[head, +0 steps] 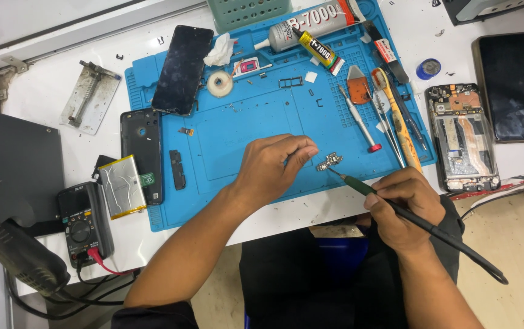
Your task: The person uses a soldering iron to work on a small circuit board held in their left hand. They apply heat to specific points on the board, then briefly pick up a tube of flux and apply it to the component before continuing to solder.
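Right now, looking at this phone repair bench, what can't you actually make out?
Head view only:
- small circuit board: parts too small to tell.
- left hand: fingertips curl under, so contact with the board is unclear.
- green basket: cut off by the top edge.
- iron's cord: its end runs out of sight.

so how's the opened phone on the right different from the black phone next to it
The opened phone shows bare circuit boards and copper flex; the black phone shows only a smooth dark face. The opened phone lies nearer the blue silicone mat, the black phone further out. Both lie flat on the white table.
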